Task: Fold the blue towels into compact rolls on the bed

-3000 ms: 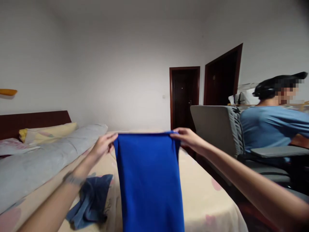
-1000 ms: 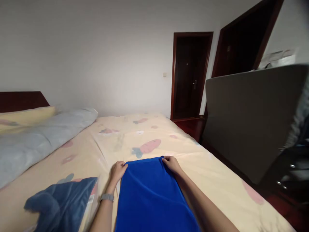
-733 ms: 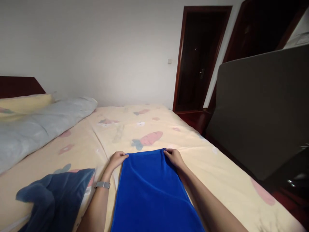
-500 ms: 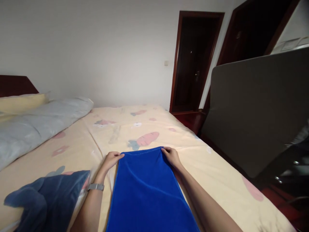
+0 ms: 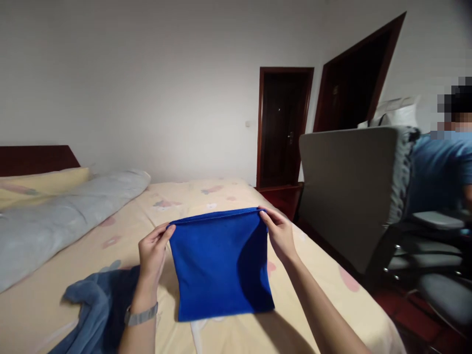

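Note:
A bright blue cloth, perhaps a towel (image 5: 221,265), hangs folded between my hands above the bed. My left hand (image 5: 153,250) pinches its upper left corner, thumb on the near side. At the upper right corner, my right hand (image 5: 280,233) pinches the cloth in the same way. The top edge is stretched and slants slightly up to the right. Its lower edge is close to the sheet; whether it touches I cannot tell. A crumpled dark blue cloth (image 5: 99,300) lies left of my left forearm.
The bed sheet (image 5: 324,305) is cream with carrot prints. A grey rolled quilt (image 5: 73,211) and a yellow pillow (image 5: 47,182) lie at the left. Beyond the bed's right edge stand a grey panel (image 5: 342,191), chairs (image 5: 442,295) and a person in a blue shirt (image 5: 438,167).
The blue cloth, stretched long toward me before, is now folded shorter and lifted, still held at both corners. The view has tilted up, and the person at the right has come into sight.

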Motion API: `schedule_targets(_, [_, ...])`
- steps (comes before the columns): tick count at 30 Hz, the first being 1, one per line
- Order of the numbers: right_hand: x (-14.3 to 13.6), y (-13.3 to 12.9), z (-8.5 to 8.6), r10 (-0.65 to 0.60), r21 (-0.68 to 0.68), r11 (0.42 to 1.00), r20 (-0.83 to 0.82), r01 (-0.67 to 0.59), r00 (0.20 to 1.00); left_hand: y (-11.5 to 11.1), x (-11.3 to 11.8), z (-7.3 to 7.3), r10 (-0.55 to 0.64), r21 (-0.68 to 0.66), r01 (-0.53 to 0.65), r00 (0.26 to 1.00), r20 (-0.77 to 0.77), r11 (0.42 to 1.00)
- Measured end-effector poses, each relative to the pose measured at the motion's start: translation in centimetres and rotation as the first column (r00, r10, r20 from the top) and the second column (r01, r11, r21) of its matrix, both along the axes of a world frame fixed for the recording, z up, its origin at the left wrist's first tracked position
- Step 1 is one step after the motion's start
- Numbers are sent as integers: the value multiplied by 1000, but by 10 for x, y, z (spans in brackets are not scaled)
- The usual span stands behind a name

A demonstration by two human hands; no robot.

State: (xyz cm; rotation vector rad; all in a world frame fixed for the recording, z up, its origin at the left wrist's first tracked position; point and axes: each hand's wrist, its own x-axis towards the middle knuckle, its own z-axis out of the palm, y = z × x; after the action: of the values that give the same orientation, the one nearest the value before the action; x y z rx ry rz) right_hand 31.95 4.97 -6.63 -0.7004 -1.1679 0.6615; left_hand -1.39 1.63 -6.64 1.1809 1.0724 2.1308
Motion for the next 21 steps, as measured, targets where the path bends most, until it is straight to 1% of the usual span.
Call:
schedule_targets(1, [3,-20,10,-16,23,1000,-17,16,1000,-19,5,12,-19,36,17,998,58,999])
schedule_targets(3, [11,-59,25,-44,63,997,-45,47,998,-57,14,33,-45,92,34,991,124,995])
schedule_targets(6, [23,-105,37,-68,100,992,-73,75,995,-106,22,57,-28,152,5,988,149,988])
schedule_targets(9, [31,-136,44,-59,120,990,-114,72,992,-140,28,73,16,176,-41,990,139,983])
schedule_targets(12, [33,-152,48,-43,104,993,-146,59,988,-158,34,79,33,145,-46,995,90,988])
schedule_targets(14, [33,-155,48,-50,75,995,-156,63,986,-161,36,78,28,113,-34,998,51,993])
schedule_targets(15, [33,-154,47,-54,58,996,-156,64,986,-158,36,77,22,97,-26,999,41,995])
schedule_targets(17, [34,-143,42,-48,24,998,-135,52,990,-145,33,69,-2,62,0,999,34,998])
schedule_targets(19, [34,-118,33,-36,-8,999,-97,35,995,-119,27,56,-52,10,51,998,28,999])
schedule_targets(21, [32,-77,16,-37,-44,998,-31,36,999,-79,19,35,-98,-69,96,995,-27,993])
